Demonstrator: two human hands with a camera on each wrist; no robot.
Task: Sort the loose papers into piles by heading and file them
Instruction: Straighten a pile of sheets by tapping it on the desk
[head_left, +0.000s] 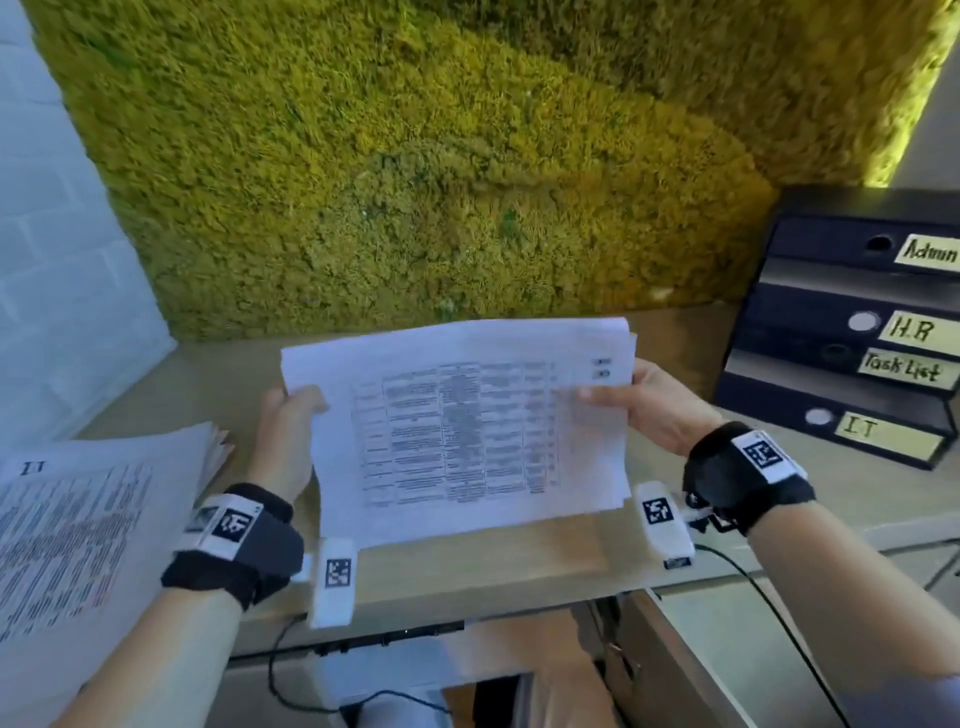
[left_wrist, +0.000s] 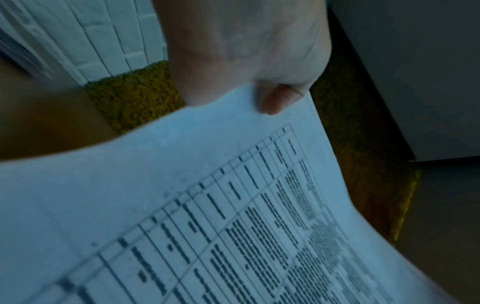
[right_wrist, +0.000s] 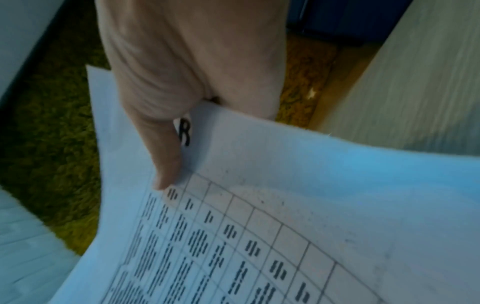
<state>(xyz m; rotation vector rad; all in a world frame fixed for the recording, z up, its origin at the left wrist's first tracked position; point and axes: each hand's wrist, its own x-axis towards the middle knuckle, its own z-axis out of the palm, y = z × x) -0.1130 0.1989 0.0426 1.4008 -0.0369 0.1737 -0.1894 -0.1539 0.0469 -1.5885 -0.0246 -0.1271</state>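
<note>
I hold a thin stack of white papers (head_left: 467, 421) with a printed table above the wooden desk (head_left: 519, 561), turned sideways. My left hand (head_left: 291, 431) pinches its left edge, thumb on top (left_wrist: 275, 100). My right hand (head_left: 639, 410) grips the right edge, thumb lying across the sheet (right_wrist: 166, 156) beside a heading that ends in "R". The table print fills both wrist views (left_wrist: 233, 236) (right_wrist: 259, 246). A second pile of papers (head_left: 88, 525), headed "IT", lies on the desk at the left.
A black rack (head_left: 852, 202) at the right holds dark binders labelled Admin (head_left: 930, 253), H.R (head_left: 911, 330), Task List (head_left: 901, 370) and IT (head_left: 860, 428). A moss wall (head_left: 415, 156) backs the desk. Cables (head_left: 769, 597) hang below the front edge.
</note>
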